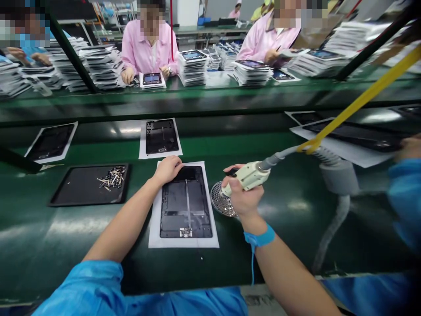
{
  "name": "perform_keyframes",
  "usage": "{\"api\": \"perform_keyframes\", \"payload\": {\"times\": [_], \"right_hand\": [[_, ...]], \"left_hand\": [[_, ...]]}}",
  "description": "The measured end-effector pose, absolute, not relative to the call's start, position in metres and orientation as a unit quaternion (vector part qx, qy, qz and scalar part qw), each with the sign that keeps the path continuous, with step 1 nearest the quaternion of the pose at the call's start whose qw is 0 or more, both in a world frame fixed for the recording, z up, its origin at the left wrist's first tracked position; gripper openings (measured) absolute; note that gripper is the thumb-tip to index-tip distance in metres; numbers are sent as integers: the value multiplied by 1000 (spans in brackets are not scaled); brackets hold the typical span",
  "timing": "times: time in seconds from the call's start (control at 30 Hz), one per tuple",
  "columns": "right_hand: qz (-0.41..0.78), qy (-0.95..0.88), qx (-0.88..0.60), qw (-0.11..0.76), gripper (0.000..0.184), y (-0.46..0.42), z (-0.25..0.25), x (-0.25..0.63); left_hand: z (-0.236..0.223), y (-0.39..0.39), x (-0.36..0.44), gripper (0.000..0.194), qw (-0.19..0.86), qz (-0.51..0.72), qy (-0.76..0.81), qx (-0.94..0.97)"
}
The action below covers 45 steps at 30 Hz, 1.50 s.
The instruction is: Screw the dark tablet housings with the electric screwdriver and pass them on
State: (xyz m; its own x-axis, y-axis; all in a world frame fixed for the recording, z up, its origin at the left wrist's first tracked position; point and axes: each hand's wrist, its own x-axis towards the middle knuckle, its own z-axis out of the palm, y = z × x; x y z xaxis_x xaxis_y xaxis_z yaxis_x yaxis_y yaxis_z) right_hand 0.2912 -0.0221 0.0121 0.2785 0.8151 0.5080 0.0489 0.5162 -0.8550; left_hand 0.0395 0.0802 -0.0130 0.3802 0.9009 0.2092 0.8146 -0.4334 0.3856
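Observation:
A dark tablet housing (199, 197), its inside facing up, lies on a white sheet (156, 235) in front of me. My left hand (169, 170) presses on its far left corner, fingers bent and close together; their tips are partly hidden. My right hand (245, 193) is wrapped round a pale electric screwdriver (251, 175), a finger near its black lever. The screwdriver's nose points down over a round perforated dish (217, 206) that holds many small screws, just right of the housing. A blue wrist strap (263, 237) circles my right wrist.
A black tray (82, 186) with small loose parts sits left. Other housings (162, 136) lie on sheets behind. A yellow strap (365, 96) and grey cable hang at the right, near a co-worker's sleeve (406, 202). Across the bench, people sit among stacked tablets (192, 70).

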Motion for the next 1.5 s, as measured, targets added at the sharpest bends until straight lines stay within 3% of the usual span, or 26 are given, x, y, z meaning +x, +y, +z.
{"api": "perform_keyframes", "payload": {"times": [0.6, 0.87, 1.1, 1.5], "right_hand": [[286, -520, -409, 694, 31, -20, 11, 288], [320, -488, -352, 732, 30, -42, 37, 270], [527, -542, -262, 599, 40, -93, 25, 229], [538, -570, -274, 558, 40, -98, 18, 218]], "left_hand": [[-14, 80, 41, 16, 117, 204, 522, 820], [-16, 81, 45, 16, 125, 198, 526, 817], [-15, 79, 48, 18, 132, 199, 529, 815], [-13, 77, 51, 18, 142, 194, 532, 812]]}}
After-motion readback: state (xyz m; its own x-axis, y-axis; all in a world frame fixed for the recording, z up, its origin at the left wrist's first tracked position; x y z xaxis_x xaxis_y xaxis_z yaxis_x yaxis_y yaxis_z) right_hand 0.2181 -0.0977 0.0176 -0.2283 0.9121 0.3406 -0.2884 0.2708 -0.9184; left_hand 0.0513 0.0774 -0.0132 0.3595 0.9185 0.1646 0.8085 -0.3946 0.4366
